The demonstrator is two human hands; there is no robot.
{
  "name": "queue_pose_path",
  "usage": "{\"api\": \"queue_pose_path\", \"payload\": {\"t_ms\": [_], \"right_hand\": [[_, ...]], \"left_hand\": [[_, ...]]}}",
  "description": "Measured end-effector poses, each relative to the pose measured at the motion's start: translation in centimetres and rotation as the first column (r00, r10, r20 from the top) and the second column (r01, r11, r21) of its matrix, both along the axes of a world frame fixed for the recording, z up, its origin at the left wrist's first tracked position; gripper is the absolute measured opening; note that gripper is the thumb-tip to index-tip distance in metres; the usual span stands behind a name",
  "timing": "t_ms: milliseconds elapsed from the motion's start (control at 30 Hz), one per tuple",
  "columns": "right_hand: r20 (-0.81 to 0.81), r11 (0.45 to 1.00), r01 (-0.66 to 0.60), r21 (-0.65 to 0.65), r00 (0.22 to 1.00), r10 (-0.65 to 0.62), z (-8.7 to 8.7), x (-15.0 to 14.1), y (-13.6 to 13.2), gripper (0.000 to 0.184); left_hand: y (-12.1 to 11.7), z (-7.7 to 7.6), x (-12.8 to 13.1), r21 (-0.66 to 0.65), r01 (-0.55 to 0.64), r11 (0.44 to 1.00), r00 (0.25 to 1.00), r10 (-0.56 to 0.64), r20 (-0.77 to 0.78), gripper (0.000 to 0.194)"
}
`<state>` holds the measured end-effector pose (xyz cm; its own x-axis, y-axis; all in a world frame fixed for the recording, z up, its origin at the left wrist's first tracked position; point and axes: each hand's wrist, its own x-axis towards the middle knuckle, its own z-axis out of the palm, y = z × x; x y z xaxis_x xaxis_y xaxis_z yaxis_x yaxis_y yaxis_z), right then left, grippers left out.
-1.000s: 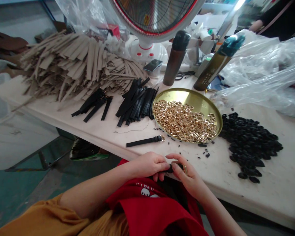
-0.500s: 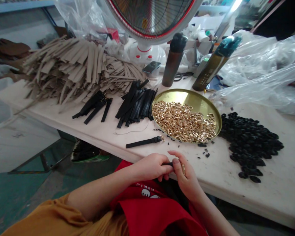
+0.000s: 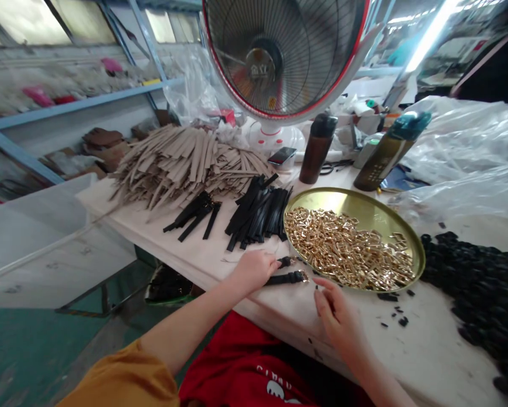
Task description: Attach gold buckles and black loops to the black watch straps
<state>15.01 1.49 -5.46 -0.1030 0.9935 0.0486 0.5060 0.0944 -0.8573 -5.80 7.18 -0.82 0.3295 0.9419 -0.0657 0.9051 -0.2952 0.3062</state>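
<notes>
My left hand [image 3: 256, 270] is over the table near its front edge, fingers closed on a black strap whose gold buckle end pokes out past the fingertips. Just in front lies a second black strap [image 3: 286, 278] with a gold buckle, partly covered by the hand. To its right, my right hand [image 3: 337, 308] is open above the table edge, thumb and forefinger apart. Beside it stands a round gold tray [image 3: 381, 223] heaped with gold buckles [image 3: 347, 246]. Loose black straps [image 3: 260, 215] lie piled left of the tray, and a few buckled straps [image 3: 196, 213] farther left.
A heap of beige strips [image 3: 177, 161] covers the back left. Behind are a fan [image 3: 285, 56], a brown bottle [image 3: 317, 150], an olive bottle [image 3: 383, 155] and a phone [image 3: 282, 155]. Black small pieces [image 3: 474, 282] pile up at right, with clear plastic sheeting [image 3: 469, 147] beyond.
My hands have parted. The left carried the strap forward and left beside the strap on the table; the right let go and opened. The view has tilted up.
</notes>
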Motion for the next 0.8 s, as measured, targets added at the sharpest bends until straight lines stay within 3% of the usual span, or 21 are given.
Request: {"api": "queue_pose_path", "payload": {"t_ms": [167,333,433,533,633,733,800], "right_hand": [[0.005,0.999,0.036,0.031,0.999,-0.036,-2.1,0.6,0.2,0.028],[-0.034,0.997,0.058,0.053,0.998,-0.057,-2.5,0.6,0.5,0.026],[-0.053,0.996,0.056,0.062,0.997,-0.053,-2.6,0.6,0.6,0.025],[-0.091,0.998,0.055,0.036,0.995,-0.051,-2.5,0.5,0.6,0.024],[-0.177,0.997,0.080,-0.004,0.981,-0.080,-2.0,0.4,0.6,0.024],[-0.421,0.992,0.103,-0.068,0.899,-0.122,-0.7,0.6,0.4,0.033],[-0.642,0.985,0.099,-0.144,0.748,-0.169,0.7,0.9,-0.2,0.040]], "left_hand": [[4.3,0.3,-1.4,0.144,-0.127,0.981,0.990,0.134,-0.041,0.035],[8.7,-0.2,-0.8,0.098,-0.309,0.946,0.950,0.311,-0.004,0.026],[9.7,-0.3,-0.9,0.069,-0.361,0.930,0.932,0.357,0.063,0.019],[8.8,1.0,-1.4,0.041,-0.388,0.921,0.912,0.377,0.163,0.022],[6.1,3.2,-1.4,-0.081,-0.312,0.947,0.871,0.319,0.375,0.023],[2.5,5.3,-0.9,-0.360,-0.089,0.929,0.633,0.332,0.699,0.019],[0.4,6.2,-0.4,-0.491,0.023,0.871,0.579,0.388,0.717,0.019]]}}
